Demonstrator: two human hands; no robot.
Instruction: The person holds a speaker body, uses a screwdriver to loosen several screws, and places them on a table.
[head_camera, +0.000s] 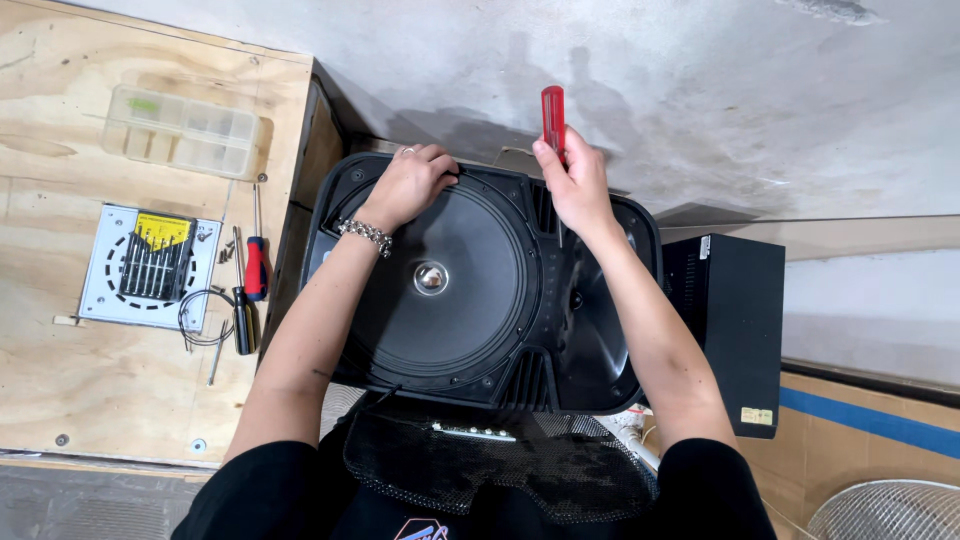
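Observation:
A large black speaker cabinet (590, 350) lies face up on the floor, its round woofer cone (440, 290) with a shiny centre cap exposed. My left hand (408, 183), with a ring and a metal bracelet, rests on the cabinet's far rim, fingers curled over the edge. My right hand (575, 185) grips a screwdriver with a clear red handle (552, 115), held upright, its shaft pointing down at the cabinet's upper right. A black mesh grille (500, 460) lies across my lap at the near edge.
A plywood bench (60, 370) stands at the left, carrying a clear compartment box (180, 130), a small screwdriver set on a white plate (150, 262), two loose screwdrivers (250, 290) and a wire loop. A black box (735, 320) sits right of the speaker. A white fan guard (890, 510) shows bottom right.

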